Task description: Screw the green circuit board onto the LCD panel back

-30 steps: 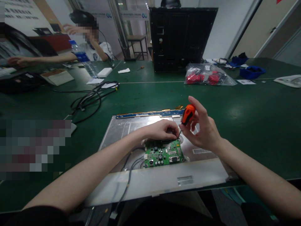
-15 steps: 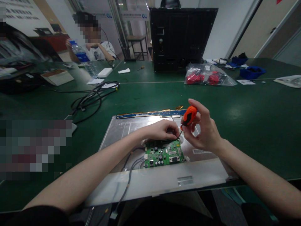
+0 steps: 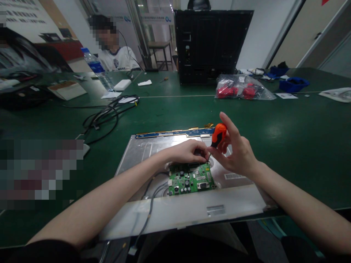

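An orange and black screwdriver (image 3: 219, 134) leans in my right hand (image 3: 238, 152), its handle between thumb and fingers, index finger raised past the handle's end. Its tip meets the upper right corner of a green circuit board (image 3: 191, 180). My left hand (image 3: 192, 150) has its fingers curled and pinched together beside that tip; what they hold, if anything, is hidden. Beneath the board lies a metal-backed display panel (image 3: 246, 197), with a narrow blue circuit strip (image 3: 170, 134) along its far edge. Grey cables (image 3: 150, 208) run from the board's left side over the near edge.
Black cables (image 3: 109, 113) lie coiled at left. A large black screen (image 3: 211, 47) stands at the back, near a clear bag with red items (image 3: 244, 88). A water bottle (image 3: 98, 69), blue cloth pieces (image 3: 294, 84) and a seated person (image 3: 117, 58) are farther off.
The screwdriver handle has swung slightly left and become more upright, with my right fingers shifting around it. My left hand stays put. The person opposite has lowered their hands from the bottle.
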The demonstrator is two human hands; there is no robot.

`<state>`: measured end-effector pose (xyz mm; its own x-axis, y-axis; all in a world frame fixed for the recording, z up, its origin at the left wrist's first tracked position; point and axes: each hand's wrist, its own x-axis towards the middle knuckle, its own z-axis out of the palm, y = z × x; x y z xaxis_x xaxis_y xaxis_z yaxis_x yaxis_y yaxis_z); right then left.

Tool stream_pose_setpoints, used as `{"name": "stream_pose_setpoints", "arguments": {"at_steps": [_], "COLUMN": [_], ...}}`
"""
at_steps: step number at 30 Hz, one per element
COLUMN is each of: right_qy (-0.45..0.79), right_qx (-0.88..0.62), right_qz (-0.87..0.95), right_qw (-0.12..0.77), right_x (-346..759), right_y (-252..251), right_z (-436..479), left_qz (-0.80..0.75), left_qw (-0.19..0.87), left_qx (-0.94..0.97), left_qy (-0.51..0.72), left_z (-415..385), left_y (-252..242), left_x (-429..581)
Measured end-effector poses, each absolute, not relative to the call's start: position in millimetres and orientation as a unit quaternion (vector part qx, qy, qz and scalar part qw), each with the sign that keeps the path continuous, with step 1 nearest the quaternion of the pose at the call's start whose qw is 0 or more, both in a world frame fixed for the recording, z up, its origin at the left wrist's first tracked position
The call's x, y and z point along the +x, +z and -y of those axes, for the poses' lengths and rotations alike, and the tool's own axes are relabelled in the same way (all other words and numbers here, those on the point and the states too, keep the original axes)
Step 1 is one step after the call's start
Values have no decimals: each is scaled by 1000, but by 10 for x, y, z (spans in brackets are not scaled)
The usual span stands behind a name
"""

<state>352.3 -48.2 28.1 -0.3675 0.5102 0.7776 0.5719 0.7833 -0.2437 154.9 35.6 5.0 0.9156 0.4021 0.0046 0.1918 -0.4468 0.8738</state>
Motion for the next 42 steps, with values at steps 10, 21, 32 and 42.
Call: {"name": "stream_pose_setpoints", "arguments": {"at_steps": [10, 21, 32, 42], "right_qy": [1, -38, -13, -24], "right_qx": [-336, -340, -362, -366], "right_qz": [814, 818, 816, 817], "right_qw": [473, 462, 450, 446], "right_x": [3515, 3517, 3529, 3533], "right_y": [283, 298, 303, 302], "right_z": [518, 501, 540, 536], "left_qz": [-184, -182, -191, -195], "left_qw": [494, 489, 476, 475], "left_qx": [844, 847, 854, 853], "left_qy": [101, 100, 93, 95], "left_z": [-360, -353, -367, -370], "left_y": [61, 72, 48, 42], "left_x": [1545, 1550, 1541, 1537]}}
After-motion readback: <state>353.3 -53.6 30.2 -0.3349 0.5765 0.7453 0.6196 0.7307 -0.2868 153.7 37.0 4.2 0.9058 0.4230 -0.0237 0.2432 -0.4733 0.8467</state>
